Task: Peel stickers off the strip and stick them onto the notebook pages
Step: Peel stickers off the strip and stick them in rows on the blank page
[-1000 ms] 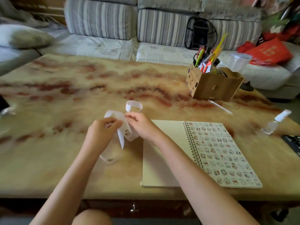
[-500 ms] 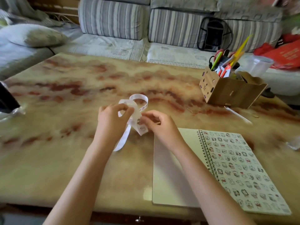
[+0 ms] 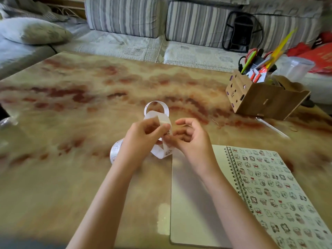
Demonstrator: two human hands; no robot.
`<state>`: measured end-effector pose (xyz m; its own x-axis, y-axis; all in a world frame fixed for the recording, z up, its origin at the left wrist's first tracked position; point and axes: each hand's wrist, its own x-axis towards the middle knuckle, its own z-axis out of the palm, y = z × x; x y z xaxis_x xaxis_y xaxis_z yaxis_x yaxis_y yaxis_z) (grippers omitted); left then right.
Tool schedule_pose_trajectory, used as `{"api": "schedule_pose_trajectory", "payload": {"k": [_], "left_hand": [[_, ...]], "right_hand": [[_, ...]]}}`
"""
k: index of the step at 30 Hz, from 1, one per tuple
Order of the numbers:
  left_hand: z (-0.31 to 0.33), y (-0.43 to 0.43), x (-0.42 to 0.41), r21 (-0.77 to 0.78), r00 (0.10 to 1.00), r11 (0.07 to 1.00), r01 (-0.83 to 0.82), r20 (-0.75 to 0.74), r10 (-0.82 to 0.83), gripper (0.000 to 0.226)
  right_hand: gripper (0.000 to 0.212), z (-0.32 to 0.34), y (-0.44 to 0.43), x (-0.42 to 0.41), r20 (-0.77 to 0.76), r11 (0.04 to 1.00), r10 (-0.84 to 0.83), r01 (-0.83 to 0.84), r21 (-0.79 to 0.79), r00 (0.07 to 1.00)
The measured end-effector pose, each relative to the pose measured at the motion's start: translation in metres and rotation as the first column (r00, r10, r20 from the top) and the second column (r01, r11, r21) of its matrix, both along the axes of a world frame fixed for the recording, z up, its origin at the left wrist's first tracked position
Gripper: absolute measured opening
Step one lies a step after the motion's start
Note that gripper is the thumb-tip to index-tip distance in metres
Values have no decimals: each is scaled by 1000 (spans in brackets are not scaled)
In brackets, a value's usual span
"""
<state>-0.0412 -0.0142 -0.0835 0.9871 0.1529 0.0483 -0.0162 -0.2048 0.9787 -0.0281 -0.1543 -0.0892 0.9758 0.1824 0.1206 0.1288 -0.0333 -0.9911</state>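
Observation:
A long white sticker strip (image 3: pixel 161 115) curls in loops above the table in front of me. My left hand (image 3: pixel 142 139) pinches it between thumb and fingers. My right hand (image 3: pixel 190 141) has its fingers curled at the strip's edge, picking at a small sticker; the fingertips hide the contact. The open spiral notebook (image 3: pixel 190 203) lies flat at the lower right, with a blank cream page on the left and a page full of small stickers (image 3: pixel 276 191) on the right. My right forearm crosses the blank page.
A cardboard organiser box (image 3: pixel 260 97) with scissors and pens stands at the back right, and a clear plastic cup (image 3: pixel 294 69) behind it. A thin white stick (image 3: pixel 271 126) lies near the box. A striped sofa runs along the far edge of the table.
The view has shifted left and closer. Both hands have lifted the strip slightly and turned it; more loops of it now show above and left of the left hand.

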Motion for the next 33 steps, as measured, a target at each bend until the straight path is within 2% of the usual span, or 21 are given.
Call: {"api": "schedule_pose_trajectory", "payload": {"k": [3,7,9,14,22,28,33], "left_hand": [[-3,-5,0,-54,1000,998,10,10,-10,17],[-3,-4,0,-91,999,995,31,-7,-32,14],[-3,-2,1,-110,999,993,35,-22,-38,14],[-3,-1,-2,-213,997,976,48,-56,-61,19],[0,0,-7,-278,986,955,106,-91,-137,29],[-2,-1,-5,-231,992,972,50,-105,-76,26],[-2,-4,-7,-222,994,974,37,-97,-59,23]], "right_hand": [[33,0,-4,-2,71,998,-32,35,-43,997],[8,3,-10,-3,255,984,-12,57,-171,967],[5,4,-12,-1,288,972,8,60,-225,958],[6,1,-11,-1,264,976,4,54,-212,964],[8,-2,-15,1,268,977,-1,58,-204,964],[8,-4,-15,1,310,965,14,69,-254,951],[11,-2,-14,0,310,976,-17,83,-201,951]]}}
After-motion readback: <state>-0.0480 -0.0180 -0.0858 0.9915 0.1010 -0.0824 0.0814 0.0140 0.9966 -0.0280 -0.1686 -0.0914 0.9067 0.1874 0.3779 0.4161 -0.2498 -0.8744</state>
